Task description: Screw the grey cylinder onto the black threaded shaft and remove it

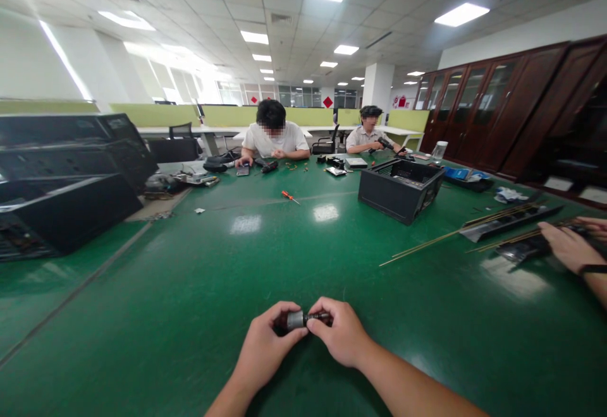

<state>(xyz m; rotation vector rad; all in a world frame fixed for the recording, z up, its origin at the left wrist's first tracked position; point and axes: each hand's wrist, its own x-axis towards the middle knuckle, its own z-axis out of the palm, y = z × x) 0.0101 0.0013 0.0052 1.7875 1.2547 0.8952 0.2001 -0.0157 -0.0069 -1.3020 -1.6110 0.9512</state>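
Observation:
Both my hands meet low in the middle of the view, over the green table (199,290). My left hand (265,344) is closed round a small dark cylinder with a silver metal band (294,320). My right hand (342,335) pinches the other end of that same small part, fingers pressed together. The part is mostly covered by my fingers, so its full shape stays hidden.
Black computer cases (61,183) are stacked at the left. An open black chassis (401,189) stands right of centre, and an orange screwdriver (289,197) lies farther back. A co-worker's hands (569,246) rest on panels and thin rods (427,247) at the right. Two people sit at the far end.

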